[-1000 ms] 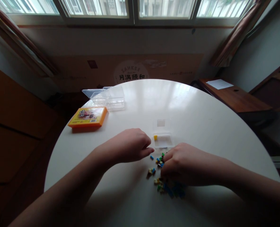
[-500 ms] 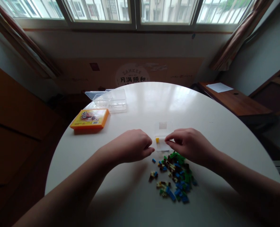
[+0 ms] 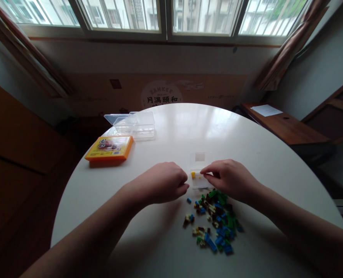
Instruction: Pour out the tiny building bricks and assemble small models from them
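Note:
A small clear plastic box [image 3: 202, 184] lies on the table with its lid open, and yellow building bricks [image 3: 192, 175] sit at its left side. My right hand [image 3: 228, 177] reaches over this box from the right, thumb and forefinger brought together in a pinch. A tiny yellow bit shows just below those fingertips; whether they hold anything is hidden. Left of the box hovers my left hand [image 3: 167, 182], its fingers curled closed and its palm out of sight. Nearer to me lies a loose pile of small bricks [image 3: 220, 222] in blue, green, brown and cream.
An orange and yellow box [image 3: 110, 148] rests at the left of the round white table [image 3: 148, 239]. Behind it stands a clear divided case [image 3: 139, 125] with its lid up. A wooden desk [image 3: 293, 125] bearing paper [image 3: 266, 110] is to the right.
My right fingertips have moved slightly left over the small box, and a tiny yellow bit now shows below them. My left hand stays closed in nearly the same place. The view has tilted a little.

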`<action>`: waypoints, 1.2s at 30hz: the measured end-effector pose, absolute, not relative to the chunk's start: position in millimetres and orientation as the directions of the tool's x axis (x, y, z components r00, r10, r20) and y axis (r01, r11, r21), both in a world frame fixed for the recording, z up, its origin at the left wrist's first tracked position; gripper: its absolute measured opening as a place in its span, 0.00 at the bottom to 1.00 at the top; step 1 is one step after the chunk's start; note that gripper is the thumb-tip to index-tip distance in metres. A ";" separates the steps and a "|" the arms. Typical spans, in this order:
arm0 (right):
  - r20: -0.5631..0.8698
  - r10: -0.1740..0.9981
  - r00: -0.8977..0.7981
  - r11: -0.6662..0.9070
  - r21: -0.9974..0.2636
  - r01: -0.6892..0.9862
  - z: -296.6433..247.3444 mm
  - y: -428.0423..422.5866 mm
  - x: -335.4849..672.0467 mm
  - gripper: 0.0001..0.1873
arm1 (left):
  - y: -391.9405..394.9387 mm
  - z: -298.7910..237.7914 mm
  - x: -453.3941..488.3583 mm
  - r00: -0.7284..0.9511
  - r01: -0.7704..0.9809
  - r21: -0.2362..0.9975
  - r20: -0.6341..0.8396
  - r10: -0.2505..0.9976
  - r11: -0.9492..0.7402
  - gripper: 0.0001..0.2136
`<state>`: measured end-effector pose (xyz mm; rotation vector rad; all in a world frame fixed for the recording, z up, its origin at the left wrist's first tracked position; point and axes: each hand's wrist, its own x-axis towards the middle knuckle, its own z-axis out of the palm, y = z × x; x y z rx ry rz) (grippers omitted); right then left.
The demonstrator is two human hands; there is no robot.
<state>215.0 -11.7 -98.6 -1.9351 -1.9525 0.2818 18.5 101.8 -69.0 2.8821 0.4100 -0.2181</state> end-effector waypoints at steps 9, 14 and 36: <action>0.070 0.997 0.025 0.005 -0.406 0.914 -92.4 -15.4 212.5 0.13 | 101.6 -72.4 21.9 0.939 0.333 0.160 -0.141 0.312 -0.929 0.13; 0.073 0.997 0.007 0.024 -0.406 0.914 -95.8 -14.0 212.0 0.14 | 100.8 -70.5 22.3 0.937 0.339 0.167 -0.143 0.318 -0.926 0.13; 0.106 0.994 -0.009 0.050 -0.390 0.919 -93.6 -11.9 203.9 0.15 | 100.7 -69.6 22.6 0.942 0.322 0.184 -0.158 0.295 -0.929 0.13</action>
